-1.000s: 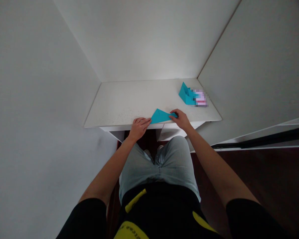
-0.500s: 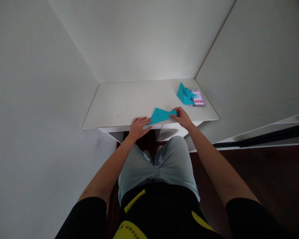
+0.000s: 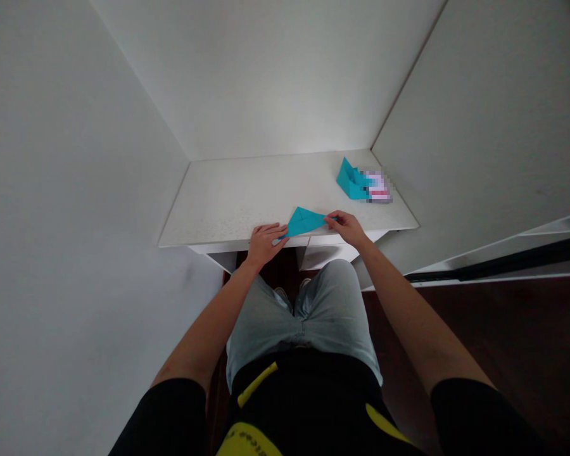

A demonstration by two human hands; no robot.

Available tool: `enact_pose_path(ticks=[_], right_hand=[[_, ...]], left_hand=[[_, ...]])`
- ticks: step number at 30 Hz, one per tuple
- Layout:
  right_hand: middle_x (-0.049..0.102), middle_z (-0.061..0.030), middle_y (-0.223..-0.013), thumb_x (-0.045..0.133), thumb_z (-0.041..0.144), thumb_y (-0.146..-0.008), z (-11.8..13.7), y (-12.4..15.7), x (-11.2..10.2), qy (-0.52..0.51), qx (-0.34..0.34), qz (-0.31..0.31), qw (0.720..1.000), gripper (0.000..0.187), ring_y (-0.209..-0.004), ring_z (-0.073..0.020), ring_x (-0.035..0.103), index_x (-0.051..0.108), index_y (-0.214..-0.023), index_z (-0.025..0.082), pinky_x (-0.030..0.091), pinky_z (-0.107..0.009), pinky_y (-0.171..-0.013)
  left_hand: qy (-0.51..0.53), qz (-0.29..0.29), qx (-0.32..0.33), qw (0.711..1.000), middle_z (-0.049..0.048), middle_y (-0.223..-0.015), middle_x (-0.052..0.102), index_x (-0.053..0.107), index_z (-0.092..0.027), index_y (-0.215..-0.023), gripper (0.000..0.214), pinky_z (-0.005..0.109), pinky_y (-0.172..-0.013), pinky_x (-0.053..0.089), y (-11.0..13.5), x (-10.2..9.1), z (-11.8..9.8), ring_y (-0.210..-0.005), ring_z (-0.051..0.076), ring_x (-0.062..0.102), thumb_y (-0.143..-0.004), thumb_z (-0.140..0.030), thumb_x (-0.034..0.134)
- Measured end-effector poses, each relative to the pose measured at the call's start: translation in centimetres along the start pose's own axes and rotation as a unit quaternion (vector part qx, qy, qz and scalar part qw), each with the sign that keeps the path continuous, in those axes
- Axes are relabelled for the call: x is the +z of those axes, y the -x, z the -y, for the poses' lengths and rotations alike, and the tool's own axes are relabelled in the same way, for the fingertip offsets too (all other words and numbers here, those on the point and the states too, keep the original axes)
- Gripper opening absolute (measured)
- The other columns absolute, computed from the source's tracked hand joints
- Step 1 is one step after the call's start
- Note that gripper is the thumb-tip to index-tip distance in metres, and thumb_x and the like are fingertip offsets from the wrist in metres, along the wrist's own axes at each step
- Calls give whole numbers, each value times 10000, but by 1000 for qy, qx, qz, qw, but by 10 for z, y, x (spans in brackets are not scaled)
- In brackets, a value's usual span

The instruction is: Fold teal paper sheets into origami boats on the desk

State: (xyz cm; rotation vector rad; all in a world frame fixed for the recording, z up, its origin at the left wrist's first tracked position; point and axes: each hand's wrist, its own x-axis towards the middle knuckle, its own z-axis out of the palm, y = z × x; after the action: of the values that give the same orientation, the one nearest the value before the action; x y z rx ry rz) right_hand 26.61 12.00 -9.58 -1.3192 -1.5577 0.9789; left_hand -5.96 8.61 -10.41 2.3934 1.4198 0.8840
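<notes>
Head view: the paper (image 3: 304,222) lies near the front edge of the desk (image 3: 237,190), between left hand (image 3: 265,244) and right hand (image 3: 346,226). The right pinches its right tip; the left touches its left corner, gripping or not I cannot tell.

The right hand (image 3: 343,226) hides part of the narrow right end of the blue folded paper (image 3: 304,222); the left hand (image 3: 265,244) overlaps its left end. At the right of the surface (image 3: 237,196), pixelation blurs a pale item (image 3: 380,186) beyond recognition. Jeans (image 3: 330,310) partly hide the shoes (image 3: 281,292). The lower edge crops the shirt's yellow print (image 3: 249,440), its lettering illegible; the right edge cuts a black strip (image 3: 527,259).
</notes>
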Motion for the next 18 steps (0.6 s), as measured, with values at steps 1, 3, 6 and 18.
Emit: enact_pose_path(ticks=[1, 3, 6, 18], right_hand=[[724, -35, -763, 740, 722, -844, 0, 0, -1, 12, 0, -3, 1000, 501, -715, -219, 667, 758, -948, 232, 573, -371, -693], [736, -45, -776, 704, 712, -872, 0, -1, -1, 21, -4, -10, 1000, 500, -721, -226, 673, 783, -977, 230, 574, -381, -710], [762, -51, -842, 737, 669, -839, 0, -3, -1, 11, -4, -9, 1000, 481, -722, -219, 675, 792, -1036, 233, 568, -378, -704], [666, 15, -714, 810, 587, -762, -4, -2, 2, 7, -6, 8, 1000, 540, -655, -191, 609, 747, -1155, 221, 516, -340, -621]], left_hand=[[3, 0, -2, 1000, -11, -1327, 801, 831, -367, -1193, 196, 530, -1176, 465, 0, 0, 0, -1354, 261, 699, -1016, -364, 747], [10, -3, -7, 1000, -11, -1311, 809, 837, -367, -1174, 182, 532, -1180, 463, -1, 0, 0, -1344, 260, 706, -1016, -354, 747], [18, -4, -15, 1000, 4, -1307, 813, 844, -362, -1153, 174, 532, -1178, 471, -2, 0, 0, -1324, 263, 717, -994, -348, 775], [47, -7, -33, 998, 31, -1110, 862, 861, -302, -1053, 140, 427, -1057, 593, -17, -2, 5, -1116, 250, 803, -1022, -351, 733]])
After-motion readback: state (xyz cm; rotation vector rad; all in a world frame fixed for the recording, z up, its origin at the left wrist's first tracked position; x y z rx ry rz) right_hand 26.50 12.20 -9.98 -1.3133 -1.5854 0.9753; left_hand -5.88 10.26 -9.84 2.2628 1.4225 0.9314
